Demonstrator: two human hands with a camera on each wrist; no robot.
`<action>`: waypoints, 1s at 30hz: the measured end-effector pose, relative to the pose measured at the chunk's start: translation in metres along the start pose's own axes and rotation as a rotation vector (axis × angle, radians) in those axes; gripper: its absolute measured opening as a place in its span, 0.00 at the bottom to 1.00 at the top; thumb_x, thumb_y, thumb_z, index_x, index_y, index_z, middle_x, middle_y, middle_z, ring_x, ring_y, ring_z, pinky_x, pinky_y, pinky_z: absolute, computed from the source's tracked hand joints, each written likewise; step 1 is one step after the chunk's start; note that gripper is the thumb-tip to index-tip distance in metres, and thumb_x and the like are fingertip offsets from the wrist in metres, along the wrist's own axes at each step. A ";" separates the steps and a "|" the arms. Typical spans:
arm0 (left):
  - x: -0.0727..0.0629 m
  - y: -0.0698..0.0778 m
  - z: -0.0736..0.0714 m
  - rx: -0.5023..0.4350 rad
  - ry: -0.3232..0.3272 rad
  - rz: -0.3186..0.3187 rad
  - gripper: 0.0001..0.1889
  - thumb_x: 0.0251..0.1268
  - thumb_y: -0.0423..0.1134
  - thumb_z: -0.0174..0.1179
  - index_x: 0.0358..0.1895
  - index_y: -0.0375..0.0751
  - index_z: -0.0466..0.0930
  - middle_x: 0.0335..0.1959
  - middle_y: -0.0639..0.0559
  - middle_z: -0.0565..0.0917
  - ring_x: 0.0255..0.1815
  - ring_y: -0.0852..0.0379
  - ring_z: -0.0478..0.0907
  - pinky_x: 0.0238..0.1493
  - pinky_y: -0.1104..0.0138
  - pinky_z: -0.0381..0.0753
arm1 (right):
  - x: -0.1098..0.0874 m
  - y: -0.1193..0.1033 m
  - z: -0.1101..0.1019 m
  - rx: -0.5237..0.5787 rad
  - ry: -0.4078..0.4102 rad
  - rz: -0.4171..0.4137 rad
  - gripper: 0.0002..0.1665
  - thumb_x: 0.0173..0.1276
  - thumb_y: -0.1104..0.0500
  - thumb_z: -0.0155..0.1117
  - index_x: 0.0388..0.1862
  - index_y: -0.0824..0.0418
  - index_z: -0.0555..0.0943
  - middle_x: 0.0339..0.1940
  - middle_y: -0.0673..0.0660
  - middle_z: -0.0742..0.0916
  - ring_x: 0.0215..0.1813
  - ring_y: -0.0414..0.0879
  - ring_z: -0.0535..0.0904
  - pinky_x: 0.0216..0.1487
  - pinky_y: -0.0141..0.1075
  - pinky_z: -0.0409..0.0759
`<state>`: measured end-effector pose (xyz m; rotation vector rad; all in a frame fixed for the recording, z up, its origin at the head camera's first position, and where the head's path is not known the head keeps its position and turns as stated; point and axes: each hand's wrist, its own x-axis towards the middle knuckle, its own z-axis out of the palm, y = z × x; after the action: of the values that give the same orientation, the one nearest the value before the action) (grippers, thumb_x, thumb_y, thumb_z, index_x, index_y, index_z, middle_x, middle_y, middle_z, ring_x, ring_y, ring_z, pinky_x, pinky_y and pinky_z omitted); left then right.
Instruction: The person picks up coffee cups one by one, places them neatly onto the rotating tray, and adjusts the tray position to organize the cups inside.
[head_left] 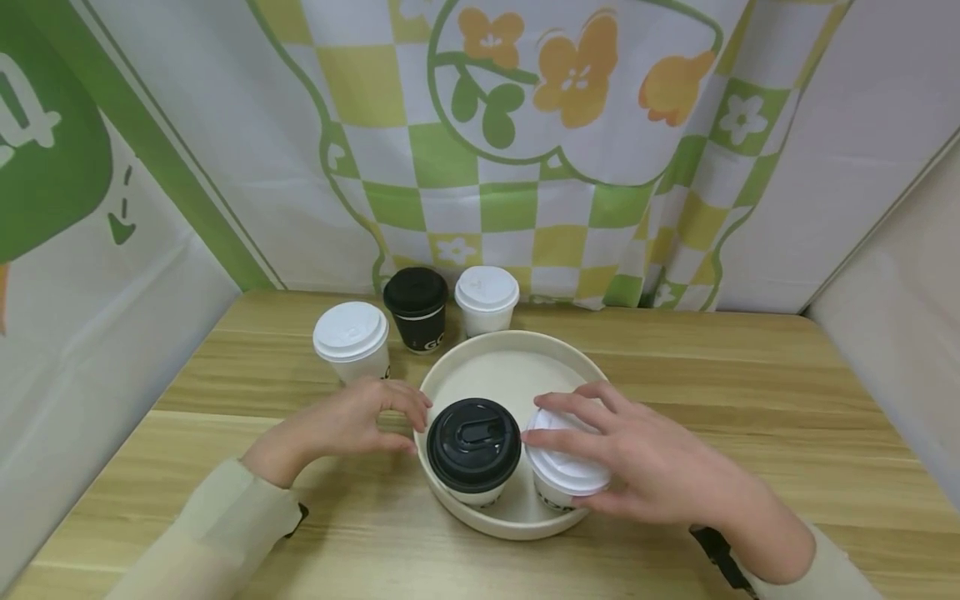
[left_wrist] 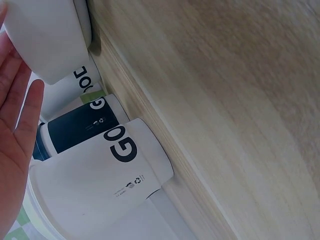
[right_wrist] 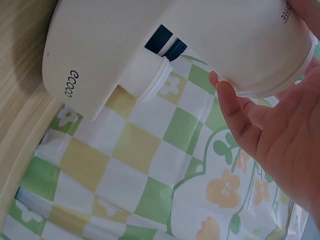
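Observation:
My right hand (head_left: 637,454) curls round the lid of a white-lidded paper cup (head_left: 564,471), which stands in the right part of a round cream tray (head_left: 517,529). In the right wrist view the fingers (right_wrist: 237,112) lie along the edge of that lid. Beside it in the tray is a paper cup with a black lid (head_left: 474,446). My left hand (head_left: 352,425) hovers at the tray's left rim with loosely bent fingers and nothing in its grasp. The left wrist view shows its fingers (left_wrist: 32,102) near the tray wall.
Behind the left hand stands a white cup (head_left: 352,337). Farther back are a black cup (head_left: 417,308) and another white cup (head_left: 487,300), near the patterned curtain (head_left: 510,204). The wooden table (head_left: 735,375) extends to both sides of the tray, with fabric walls around it.

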<state>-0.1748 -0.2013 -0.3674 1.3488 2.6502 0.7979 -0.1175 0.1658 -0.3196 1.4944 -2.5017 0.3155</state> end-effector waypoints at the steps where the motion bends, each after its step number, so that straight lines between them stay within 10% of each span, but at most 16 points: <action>1: 0.000 0.000 0.000 -0.001 0.000 0.000 0.09 0.49 0.39 0.75 0.35 0.47 0.87 0.43 0.50 0.89 0.53 0.51 0.84 0.57 0.58 0.81 | 0.000 0.000 0.000 -0.001 -0.001 -0.002 0.49 0.51 0.48 0.79 0.72 0.35 0.68 0.72 0.49 0.73 0.65 0.48 0.69 0.52 0.46 0.82; 30: 0.002 0.002 -0.002 -0.010 -0.019 -0.010 0.09 0.49 0.38 0.75 0.35 0.47 0.87 0.43 0.51 0.89 0.53 0.50 0.83 0.58 0.58 0.81 | -0.017 0.011 -0.019 0.024 -0.063 0.131 0.60 0.44 0.37 0.80 0.77 0.38 0.62 0.80 0.49 0.64 0.77 0.56 0.63 0.58 0.52 0.81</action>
<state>-0.1747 -0.1997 -0.3645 1.3330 2.6330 0.7926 -0.1184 0.1903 -0.3071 1.3722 -2.6611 0.3248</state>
